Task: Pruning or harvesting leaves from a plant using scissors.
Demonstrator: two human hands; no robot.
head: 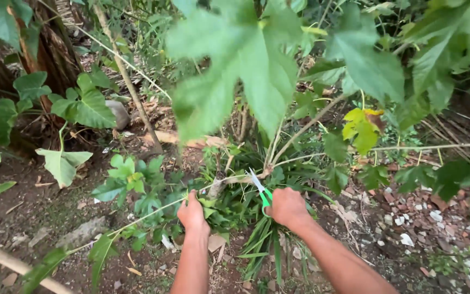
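A thin, pale green plant stem (pixel 153 213) ran low across the garden bed, slanting from the lower left up toward the middle of the view, where it met a thicker, pale woody stalk (pixel 229 181) at the base of the shrub. Small bright green leaves clustered along it, and long grass-like blades (pixel 267 242) drooped beneath.

The left hand (pixel 192 213) was closed in a fist around that thin stem, fingers curled tight together over it and a tuft of leaves, with the knuckles facing the camera. The stem passed straight through the grip and continued on both sides.

The right hand (pixel 286 207) held a pair of scissors with green plastic handles and short silver blades (pixel 260 188). Its fingers were wrapped closed through and around the handles, hiding most of them. The blades pointed up and to the left, their tips near the woody stalk; whether they touched it could not be told, nor how far the blades stood apart.

A large lobed green leaf (pixel 240 65) hung overhead, close to the camera. Bare brown soil (pixel 39 207) lay to the left, and scattered reddish and white stone chips (pixel 420 218) to the right.
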